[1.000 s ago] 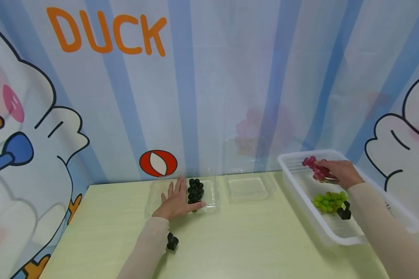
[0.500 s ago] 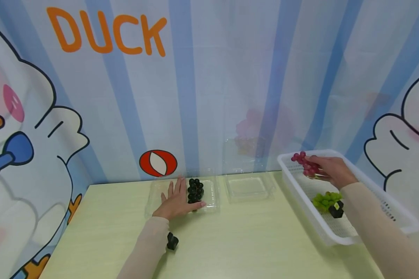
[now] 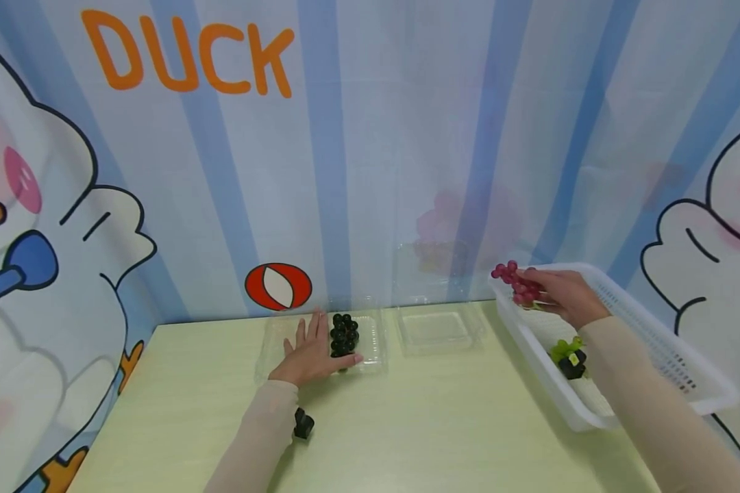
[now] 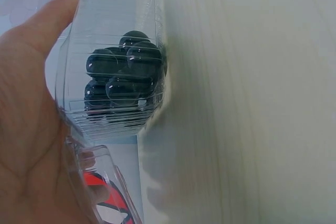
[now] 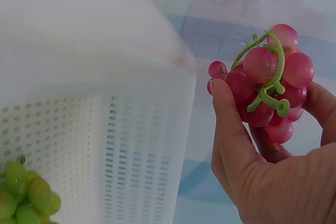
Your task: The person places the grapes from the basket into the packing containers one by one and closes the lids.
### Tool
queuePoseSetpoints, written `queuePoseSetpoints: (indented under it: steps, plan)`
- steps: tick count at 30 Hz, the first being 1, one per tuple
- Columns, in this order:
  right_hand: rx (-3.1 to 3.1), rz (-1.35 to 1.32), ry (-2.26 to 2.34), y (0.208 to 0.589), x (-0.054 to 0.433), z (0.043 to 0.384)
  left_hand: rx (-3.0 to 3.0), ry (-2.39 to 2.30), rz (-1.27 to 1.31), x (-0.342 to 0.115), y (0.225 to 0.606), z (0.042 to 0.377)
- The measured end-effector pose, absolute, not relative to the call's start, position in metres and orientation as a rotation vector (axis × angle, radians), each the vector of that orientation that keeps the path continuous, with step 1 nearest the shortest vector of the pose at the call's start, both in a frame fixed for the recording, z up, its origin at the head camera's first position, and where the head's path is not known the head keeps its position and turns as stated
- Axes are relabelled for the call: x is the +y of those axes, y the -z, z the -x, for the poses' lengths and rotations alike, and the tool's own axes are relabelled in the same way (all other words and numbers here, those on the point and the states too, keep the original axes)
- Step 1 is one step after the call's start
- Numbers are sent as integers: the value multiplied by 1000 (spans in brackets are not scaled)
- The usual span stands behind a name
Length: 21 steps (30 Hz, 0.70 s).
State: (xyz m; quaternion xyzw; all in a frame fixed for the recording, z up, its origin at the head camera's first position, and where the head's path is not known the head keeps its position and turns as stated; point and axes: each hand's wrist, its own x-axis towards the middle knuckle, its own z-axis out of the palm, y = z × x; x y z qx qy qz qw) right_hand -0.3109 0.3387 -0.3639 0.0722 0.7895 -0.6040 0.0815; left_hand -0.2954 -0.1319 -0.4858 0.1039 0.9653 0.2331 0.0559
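My right hand (image 3: pixel 564 294) holds a bunch of red grapes (image 5: pixel 262 77) with a curled green stem, up over the left rim of the white basket (image 3: pixel 555 390). The red grapes hang between thumb and fingers in the right wrist view. My left hand (image 3: pixel 313 356) lies with fingers spread and straight on a clear plastic clamshell box (image 3: pixel 373 342). Inside that box sits a bunch of black grapes (image 4: pixel 126 77); the hand partly covers it in the head view. Green grapes (image 5: pixel 26 198) lie in the basket, partly hidden behind the right wrist's black camera.
A second clear clamshell box (image 3: pixel 438 332) stands right of the first with its lid raised against the curtain (image 3: pixel 370 171). The light wooden table (image 3: pixel 419 431) ends at this printed curtain along the back. Basket walls rise at the right.
My right hand has carried the red grapes leftward, from inside the basket to over its left rim. The left hand stays where it was on the box.
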Motion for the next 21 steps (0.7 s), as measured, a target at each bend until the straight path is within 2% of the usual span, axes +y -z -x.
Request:
queuePoseSetpoints:
  steps: [13, 21]
  plan:
    - [2235, -190, 1959, 364, 302, 317, 2933, -701, -317, -133, 487, 297]
    - [2277, -200, 1891, 366, 285, 318, 2925, -717, -315, -132, 486, 295]
